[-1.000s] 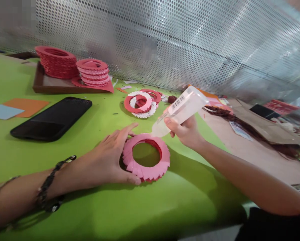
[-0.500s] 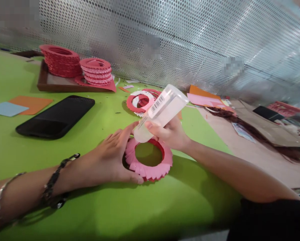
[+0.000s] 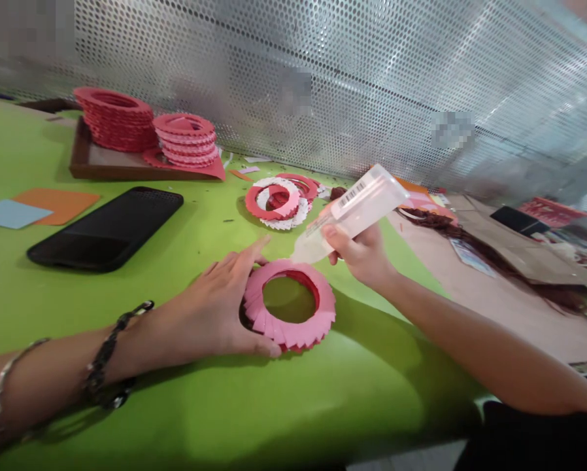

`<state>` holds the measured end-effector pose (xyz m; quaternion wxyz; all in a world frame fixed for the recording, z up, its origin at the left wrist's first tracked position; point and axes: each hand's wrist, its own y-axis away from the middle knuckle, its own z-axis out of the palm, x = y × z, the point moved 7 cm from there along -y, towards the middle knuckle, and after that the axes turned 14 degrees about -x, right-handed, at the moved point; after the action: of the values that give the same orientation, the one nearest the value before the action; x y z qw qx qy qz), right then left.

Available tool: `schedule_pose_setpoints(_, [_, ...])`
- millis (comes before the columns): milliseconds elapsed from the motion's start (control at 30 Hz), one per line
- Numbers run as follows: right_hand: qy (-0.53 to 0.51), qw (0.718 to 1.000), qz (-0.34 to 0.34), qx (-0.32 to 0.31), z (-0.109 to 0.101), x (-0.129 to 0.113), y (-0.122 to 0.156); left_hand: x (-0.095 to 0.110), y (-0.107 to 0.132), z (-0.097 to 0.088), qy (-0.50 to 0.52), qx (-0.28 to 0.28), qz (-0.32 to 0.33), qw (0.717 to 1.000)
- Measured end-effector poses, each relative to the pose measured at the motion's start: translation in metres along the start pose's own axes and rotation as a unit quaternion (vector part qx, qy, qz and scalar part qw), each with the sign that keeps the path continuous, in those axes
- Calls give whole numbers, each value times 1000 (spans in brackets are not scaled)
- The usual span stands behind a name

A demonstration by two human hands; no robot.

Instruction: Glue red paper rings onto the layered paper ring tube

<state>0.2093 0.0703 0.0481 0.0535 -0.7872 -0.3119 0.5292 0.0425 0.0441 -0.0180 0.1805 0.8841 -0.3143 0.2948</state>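
Note:
A pink paper ring [image 3: 318, 314] with folded, saw-toothed edges lies on the green table [image 3: 176, 405]. My left hand [image 3: 215, 307] rests against its left side, fingers spread, thumb and forefinger touching the rim. My right hand [image 3: 362, 252] grips a clear glue bottle [image 3: 355, 209] with a barcode label, tilted nozzle-down over the ring's upper edge. Whether the nozzle touches the ring I cannot tell.
A black phone case [image 3: 107, 229] lies to the left, blue and orange paper sheets [image 3: 33, 209] beyond it. A brown tray [image 3: 102, 163] holds two stacks of red rings [image 3: 117, 118]. Loose red and white rings [image 3: 278, 199] lie ahead. Perforated metal screen [image 3: 323, 78] behind; cardboard [image 3: 494, 288] at right.
My right hand swung the glue bottle left over the ring, then back to the right and slightly up. My left hand has stayed on the ring.

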Motion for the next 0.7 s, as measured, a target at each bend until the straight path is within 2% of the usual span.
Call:
schedule_pose_setpoints(67, [-16, 1000, -16, 3, 8, -5, -3, 0, 0, 0, 2, 2, 0, 1000])
schedule_pose_setpoints(167, [-42, 998, -41, -33, 27, -9, -8, 0, 0, -1, 10, 7, 2, 1000])
schedule_pose_setpoints(267, [-55, 996, -19, -72, 40, -4, -11, 0, 0, -1, 11, 8, 11, 1000])
schedule_pose_setpoints(333, [-56, 996, -5, -72, 40, 0, -11, 0, 0, -1, 7, 9, 23, 1000])
schedule_pose_setpoints(500, [-51, 996, -25, -62, 33, -1, -12, 2, 2, 0, -4, 16, 45, 999])
schedule_pose_setpoints(600, [-25, 998, -26, -47, 26, -1, -11, 0, 2, 1, -12, 11, 15, 1000])
schedule_pose_setpoints(700, [-14, 1000, 7, -27, 17, 6, -8, -2, 1, 2, -21, 0, -26, 999])
